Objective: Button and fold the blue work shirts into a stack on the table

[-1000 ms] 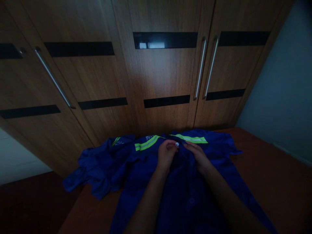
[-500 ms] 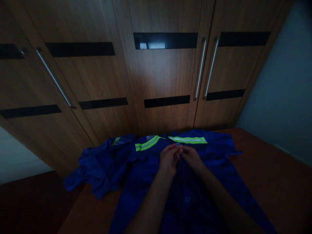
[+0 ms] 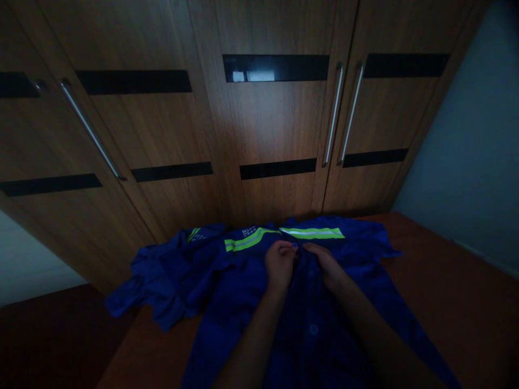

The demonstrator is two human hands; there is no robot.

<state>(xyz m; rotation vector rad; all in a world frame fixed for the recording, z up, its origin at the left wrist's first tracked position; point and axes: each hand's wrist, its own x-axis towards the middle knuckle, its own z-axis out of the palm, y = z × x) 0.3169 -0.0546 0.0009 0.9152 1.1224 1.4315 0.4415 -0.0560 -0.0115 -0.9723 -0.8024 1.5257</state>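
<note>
Left hand (image 3: 280,266) in tight, thumb and finger pinching the shirt's front edge; right hand (image 3: 329,266) close alongside, fingertips on the cloth, though whether they truly pinch, I can't tell in this gloom. The shirt (image 3: 239,292) lies spread over the red-brown table (image 3: 441,302), below the cabinet (image 3: 267,124), running under both hands and back towards the wearer of the camera. This looks like fastening work at the front opening, so the smart play is a small pinch right by the edge, the facing cloth kept taut and level, any button turned edge-on to its slot. Beyond the fingertips, the bright stripes: one stripe (image 3: 245,240) off to the left, the other (image 3: 314,233) just past the right fingers. And smallest of all, a button (image 3: 313,329), nearer the body than the grip, between the forearms, touched by neither hand.
</note>
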